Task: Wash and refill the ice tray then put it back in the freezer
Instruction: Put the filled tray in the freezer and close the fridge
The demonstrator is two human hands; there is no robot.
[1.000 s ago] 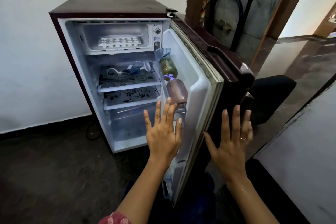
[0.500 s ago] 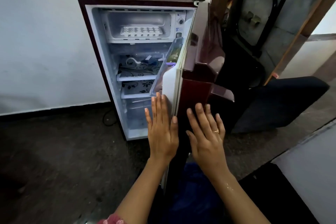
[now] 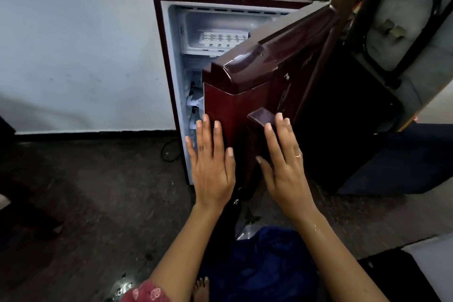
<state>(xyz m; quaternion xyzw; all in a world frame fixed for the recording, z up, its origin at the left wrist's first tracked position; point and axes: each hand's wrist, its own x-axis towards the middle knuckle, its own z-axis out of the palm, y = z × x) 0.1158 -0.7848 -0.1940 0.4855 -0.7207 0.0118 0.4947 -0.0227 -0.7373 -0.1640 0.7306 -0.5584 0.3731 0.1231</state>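
Ice tray well above straight, empty fingers of L hand, R hand

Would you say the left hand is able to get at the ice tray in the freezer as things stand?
Probably yes, though narrowly: the half-shut door hides the ice tray at its right end, yet the gap beside the door's edge leaves the rest open to the left hand.

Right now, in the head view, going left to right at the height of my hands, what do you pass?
A black cord → left hand, flat at the edge of the fridge door → right hand, flat on the door front → dark seat-like shape at far right.
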